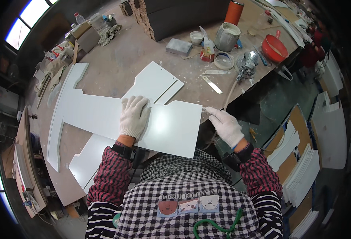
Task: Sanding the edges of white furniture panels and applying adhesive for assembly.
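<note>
My left hand [134, 117], in a white knit glove, lies flat with its fingers spread on a white panel [171, 129]. That panel has a wide T shape, with a long crosspiece [60, 119] at its left end. My right hand [226, 126], gloved too, is at the panel's right edge with its fingers drawn together and the index fingertip at the edge. Whatever small thing it may be pinching is too small to make out. A second white panel [153, 81] with a dark groove lies under the first and shows beyond and in front of it.
On the workbench [119, 59] stand a paint can [227, 36], a red bowl [274, 48], a sander [248, 63], a grey block [179, 47] and an orange cylinder [234, 12]. Flat scrapers [212, 85] lie near the right edge. Stacked white panels [303, 171] stand at right.
</note>
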`<state>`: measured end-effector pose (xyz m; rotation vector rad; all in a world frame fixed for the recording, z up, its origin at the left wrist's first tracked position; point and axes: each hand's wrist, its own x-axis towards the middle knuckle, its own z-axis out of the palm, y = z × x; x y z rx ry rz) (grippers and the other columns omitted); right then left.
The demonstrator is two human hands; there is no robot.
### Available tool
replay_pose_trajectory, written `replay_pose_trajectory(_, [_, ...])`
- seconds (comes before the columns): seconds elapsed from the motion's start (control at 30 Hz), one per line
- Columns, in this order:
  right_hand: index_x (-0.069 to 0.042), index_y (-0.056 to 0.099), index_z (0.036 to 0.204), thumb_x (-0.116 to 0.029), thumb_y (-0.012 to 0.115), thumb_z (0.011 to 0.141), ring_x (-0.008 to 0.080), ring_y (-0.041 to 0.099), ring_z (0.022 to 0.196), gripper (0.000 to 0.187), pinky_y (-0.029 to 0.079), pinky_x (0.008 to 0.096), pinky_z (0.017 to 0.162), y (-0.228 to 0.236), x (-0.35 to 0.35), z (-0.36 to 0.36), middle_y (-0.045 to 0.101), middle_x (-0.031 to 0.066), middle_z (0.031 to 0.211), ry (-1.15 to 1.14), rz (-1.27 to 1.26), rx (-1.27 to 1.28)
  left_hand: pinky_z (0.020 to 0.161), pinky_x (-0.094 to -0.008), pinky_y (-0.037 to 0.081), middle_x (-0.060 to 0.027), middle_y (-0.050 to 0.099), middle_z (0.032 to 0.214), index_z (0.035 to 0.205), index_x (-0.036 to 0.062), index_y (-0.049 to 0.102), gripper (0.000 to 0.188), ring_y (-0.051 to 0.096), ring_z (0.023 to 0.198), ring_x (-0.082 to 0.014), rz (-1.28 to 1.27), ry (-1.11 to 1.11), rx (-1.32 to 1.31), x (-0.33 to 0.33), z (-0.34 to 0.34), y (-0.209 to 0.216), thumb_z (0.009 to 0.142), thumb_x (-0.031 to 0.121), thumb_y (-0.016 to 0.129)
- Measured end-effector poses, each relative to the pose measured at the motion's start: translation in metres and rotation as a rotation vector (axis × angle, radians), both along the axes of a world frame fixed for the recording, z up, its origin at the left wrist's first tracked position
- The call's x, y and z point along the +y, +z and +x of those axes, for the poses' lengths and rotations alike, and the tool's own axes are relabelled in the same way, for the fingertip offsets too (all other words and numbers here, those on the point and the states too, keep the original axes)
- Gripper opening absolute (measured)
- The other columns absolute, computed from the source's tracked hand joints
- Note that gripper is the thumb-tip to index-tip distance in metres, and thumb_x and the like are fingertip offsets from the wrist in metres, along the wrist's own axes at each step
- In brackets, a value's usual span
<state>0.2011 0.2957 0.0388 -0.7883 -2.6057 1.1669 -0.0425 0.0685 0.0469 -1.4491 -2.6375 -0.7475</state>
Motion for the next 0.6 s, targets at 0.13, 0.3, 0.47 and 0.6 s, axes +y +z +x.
replay_pose_trajectory(0.13, [-0.017,0.066,0.131,-0.024,0.061,0.098,0.033,0.067,0.106,0.034,0.052,0.0407,0.092,-0.009,-0.013,0.004,0.07,0.0154,0.113,0.038,-0.089,0.058,0.109,-0.0439,0.034,-0.0088,0.064,0.111,0.107,0.0041,0.064,0.023,0.054,0.113,-0.0289,0.083,0.001,0.085,-0.004,-0.003,-0.009,0.09,0.02,0.062])
replay_pose_trajectory(0.3, [-0.022,0.066,0.133,-0.025,0.058,0.098,0.0323,0.067,0.099,0.035,0.053,0.0395,0.091,0.005,-0.027,0.036,0.069,0.0147,0.105,0.233,-0.286,-0.222,0.113,-0.0456,0.033,-0.0107,0.064,0.119,0.113,0.0042,0.065,0.027,0.053,0.12,-0.0316,0.032,0.005,0.014,-0.003,-0.004,-0.001,0.091,0.02,0.063])
replay_pose_trajectory(0.47, [-0.009,0.058,0.142,-0.018,0.054,0.102,0.0064,0.058,0.063,0.042,0.053,0.023,0.061,0.014,-0.017,0.051,0.065,0.0009,0.086,0.152,-0.808,-0.368,0.116,-0.0479,0.029,-0.0105,0.064,0.122,0.115,0.005,0.065,0.029,0.053,0.123,-0.0317,0.048,-0.023,0.089,-0.009,-0.009,-0.018,0.091,0.021,0.062])
replay_pose_trajectory(0.6, [-0.006,0.056,0.142,-0.023,0.057,0.102,0.0073,0.056,0.056,0.044,0.05,0.024,0.054,0.0,-0.007,0.035,0.061,0.0003,0.081,-0.136,-0.748,0.047,0.119,-0.0496,0.026,-0.012,0.062,0.131,0.123,0.0074,0.064,0.032,0.049,0.132,-0.0335,-0.012,-0.01,0.067,-0.009,-0.009,-0.025,0.094,0.023,0.061])
